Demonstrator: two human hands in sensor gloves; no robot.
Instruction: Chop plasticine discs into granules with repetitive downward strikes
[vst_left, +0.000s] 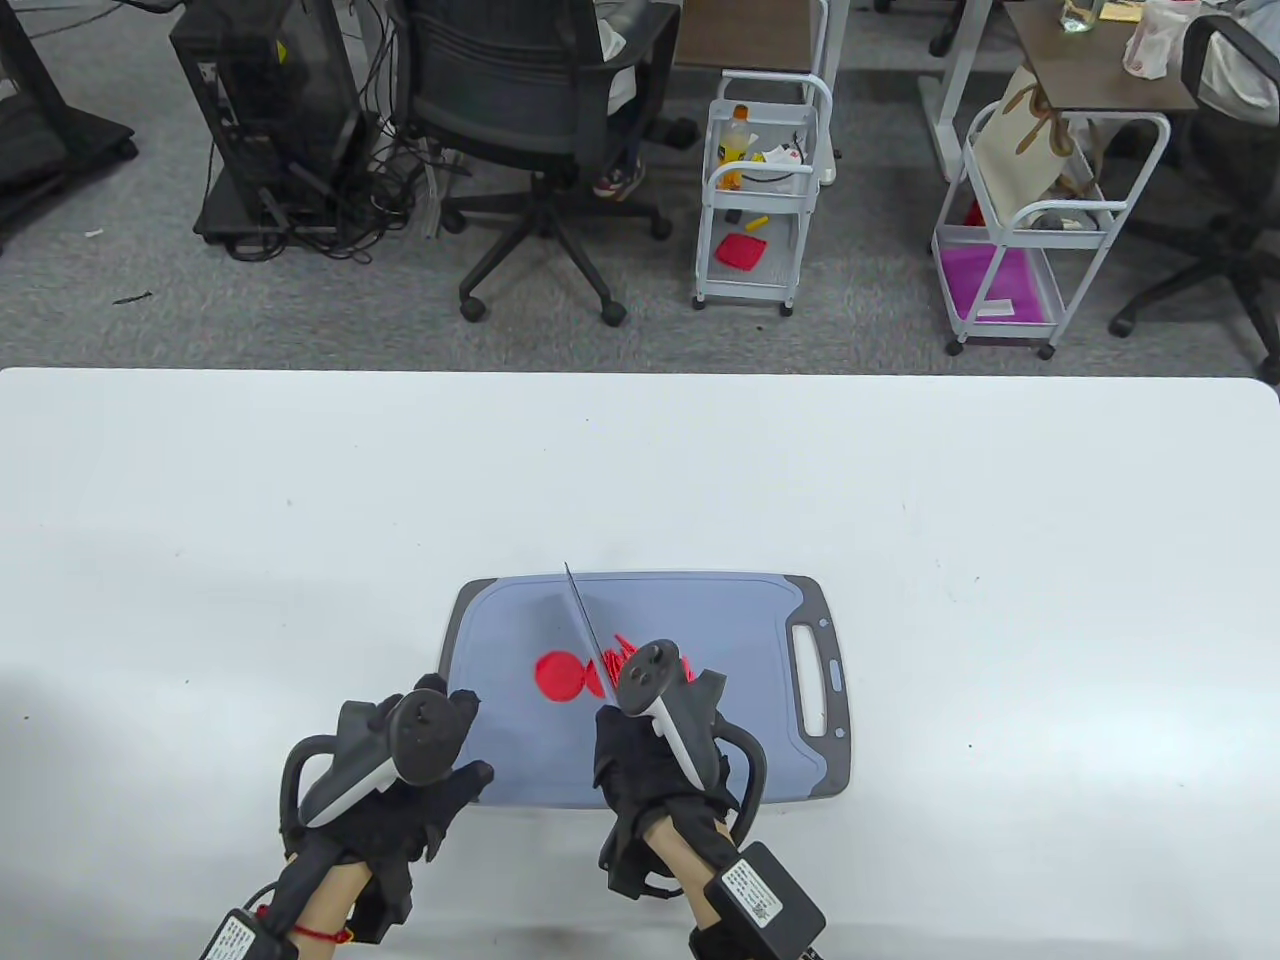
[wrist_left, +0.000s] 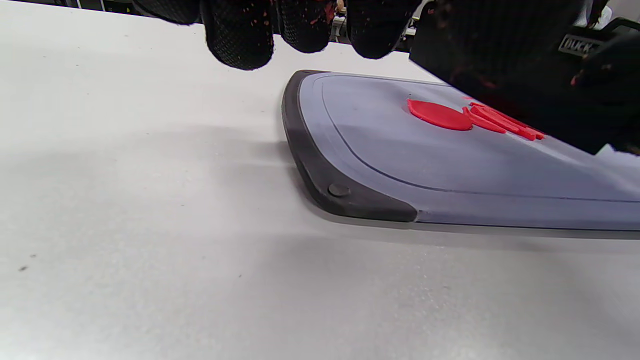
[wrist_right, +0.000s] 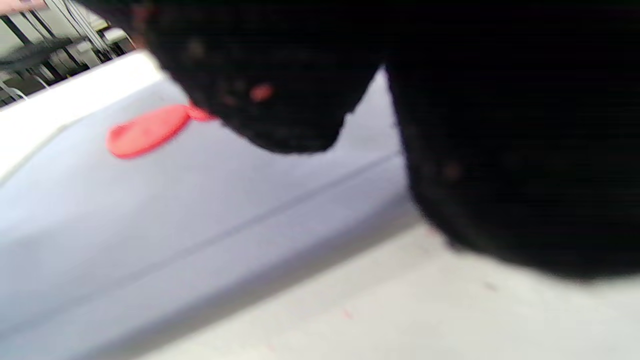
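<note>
A red plasticine disc (vst_left: 559, 677) lies on the grey-blue cutting board (vst_left: 740, 620), with red cut strips (vst_left: 618, 656) just right of it. The disc also shows in the left wrist view (wrist_left: 439, 114) beside the strips (wrist_left: 505, 121), and in the right wrist view (wrist_right: 147, 130). My right hand (vst_left: 650, 760) grips a knife (vst_left: 586, 625); its blade points away from me, above the disc's right edge. My left hand (vst_left: 400, 780) hovers at the board's near left corner, fingers (wrist_left: 240, 35) curled and holding nothing.
The board (wrist_left: 350, 195) lies on a white table (vst_left: 250, 500), its handle slot (vst_left: 812, 665) at the right. Beyond the table's far edge stand an office chair (vst_left: 540, 110) and two white carts (vst_left: 760, 190).
</note>
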